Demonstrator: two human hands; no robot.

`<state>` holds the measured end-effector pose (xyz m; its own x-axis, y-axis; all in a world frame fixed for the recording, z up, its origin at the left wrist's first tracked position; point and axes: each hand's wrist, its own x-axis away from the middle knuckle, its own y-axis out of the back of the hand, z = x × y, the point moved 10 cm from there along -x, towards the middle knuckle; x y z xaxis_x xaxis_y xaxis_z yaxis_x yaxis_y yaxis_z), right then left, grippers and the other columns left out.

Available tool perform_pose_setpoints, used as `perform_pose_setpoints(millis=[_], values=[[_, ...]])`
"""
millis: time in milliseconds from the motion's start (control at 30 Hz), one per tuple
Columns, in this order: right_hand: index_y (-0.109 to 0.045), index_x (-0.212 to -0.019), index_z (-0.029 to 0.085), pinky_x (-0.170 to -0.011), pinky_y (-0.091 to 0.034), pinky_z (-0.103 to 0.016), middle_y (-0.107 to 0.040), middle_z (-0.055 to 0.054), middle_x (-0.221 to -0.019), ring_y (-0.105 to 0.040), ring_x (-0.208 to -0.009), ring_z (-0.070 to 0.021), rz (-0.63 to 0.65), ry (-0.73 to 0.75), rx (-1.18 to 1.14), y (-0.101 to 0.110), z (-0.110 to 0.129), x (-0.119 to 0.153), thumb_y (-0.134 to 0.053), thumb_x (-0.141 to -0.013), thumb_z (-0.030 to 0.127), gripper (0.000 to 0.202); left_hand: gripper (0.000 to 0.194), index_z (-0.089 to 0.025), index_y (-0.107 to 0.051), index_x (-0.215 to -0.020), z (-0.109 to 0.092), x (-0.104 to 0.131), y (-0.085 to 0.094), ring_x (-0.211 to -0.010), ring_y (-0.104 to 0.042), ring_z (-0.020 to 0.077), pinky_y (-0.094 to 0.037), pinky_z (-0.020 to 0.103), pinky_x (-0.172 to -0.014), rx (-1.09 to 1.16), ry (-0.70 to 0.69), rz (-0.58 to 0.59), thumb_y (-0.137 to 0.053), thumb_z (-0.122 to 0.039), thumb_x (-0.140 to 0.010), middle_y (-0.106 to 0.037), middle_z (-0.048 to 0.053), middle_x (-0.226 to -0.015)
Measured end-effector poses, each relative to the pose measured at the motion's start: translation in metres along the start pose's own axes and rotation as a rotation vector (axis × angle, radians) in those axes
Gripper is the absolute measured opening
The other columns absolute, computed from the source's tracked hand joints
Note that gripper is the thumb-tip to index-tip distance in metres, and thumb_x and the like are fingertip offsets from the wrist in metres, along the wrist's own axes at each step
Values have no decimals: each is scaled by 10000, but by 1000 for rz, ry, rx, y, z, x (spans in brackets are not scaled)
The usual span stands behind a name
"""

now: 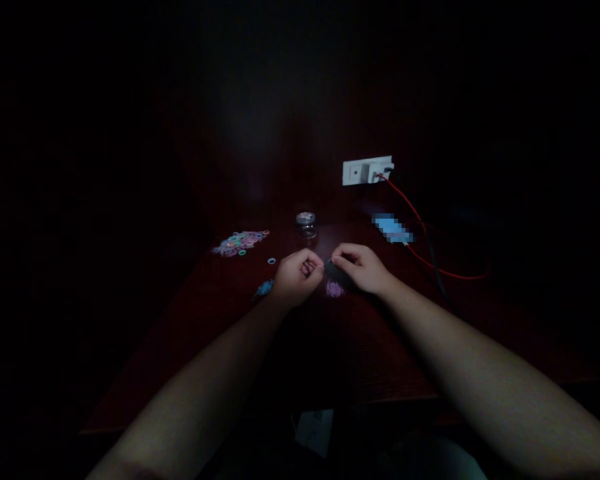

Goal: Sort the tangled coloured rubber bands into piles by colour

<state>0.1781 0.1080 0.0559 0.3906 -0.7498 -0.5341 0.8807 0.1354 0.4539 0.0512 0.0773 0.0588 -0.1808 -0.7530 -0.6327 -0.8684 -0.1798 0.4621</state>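
Bare forearms (190,393) stretch across the dark red tabletop (180,353), both hands nearly meeting. The left hand (299,276) and right hand (361,268) are each pinched closed at the fingertips; what sits between them is too dark to tell. A purple pile of little bands (335,289) lies just below, with a blue pile (265,288) beside the left wrist. Beyond are a loose blue ring (271,261), a mixed heap of bands (240,243) and a lidded clear jar (307,227).
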Motion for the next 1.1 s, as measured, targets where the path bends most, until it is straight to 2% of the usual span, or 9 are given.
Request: perform_pose_setpoints(millis=[133,233,400,533,700,833,967,1100], values=[[-585,-682,155,-582,-391,-255,-559,9,-619,-511,-571,-116,-114,-86,-295,12,-18,-4,-617,-778,320,193,25,-158,-596,-721,-6,0,5,-574,-493,88,-410,206,-550,2,-20,-30,-598,-175,-740,-596,-2,-656],[-598,-683,154,-559,-392,-253,-569,12,-608,-511,-544,-109,-148,-132,-389,12,-25,-4,-656,-742,332,196,19,-155,-601,-720,-5,0,3,-568,-490,86,-408,205,-546,6,-16,-18,-599,-169,-732,-591,-3,-648],[-680,-725,149,-628,-442,-276,-646,-19,-663,-566,-614,-130,-60,-133,-289,3,-18,-2,-685,-734,344,196,15,-155,-600,-738,2,-1,-2,-564,-489,83,-402,200,-535,13,7,21,-595,-170,-734,-580,-7,-642],[-716,-744,162,-729,-477,-307,-703,-47,-786,-626,-733,-158,-41,-95,-329,3,-12,-1,-730,-694,322,169,20,-159,-604,-736,4,-1,-2,-559,-482,80,-397,198,-530,15,3,17,-600,-178,-736,-577,-9,-638],[-720,-741,165,-714,-481,-308,-700,-50,-783,-632,-743,-169,-10,-85,-298,4,-12,-2,-738,-677,322,170,51,-154,-619,-767,8,0,-5,-577,-496,83,-405,199,-540,5,11,41,-601,-199,-753,-599,2,-669],[-736,-795,160,-715,-462,-307,-687,-64,-813,-623,-770,-172,84,-14,-76,0,-8,-2,-648,-759,276,150,85,-156,-634,-803,11,2,-14,-587,-510,86,-410,198,-546,-5,1,127,-583,-219,-781,-612,6,-685],[-730,-776,147,-697,-447,-299,-659,-61,-780,-597,-735,-161,145,24,103,-1,-8,-1,-595,-780,231,159,83,-157,-641,-796,9,2,-18,-587,-528,86,-416,197,-554,-26,-21,170,-576,-206,-781,-617,3,-670],[-716,-849,135,-622,-427,-268,-641,-43,-751,-555,-661,-135,173,-14,93,-3,-10,2,-574,-775,240,191,77,-156,-642,-786,11,1,-16,-591,-541,89,-431,199,-561,-42,-7,156,-584,-205,-774,-630,6,-676]])
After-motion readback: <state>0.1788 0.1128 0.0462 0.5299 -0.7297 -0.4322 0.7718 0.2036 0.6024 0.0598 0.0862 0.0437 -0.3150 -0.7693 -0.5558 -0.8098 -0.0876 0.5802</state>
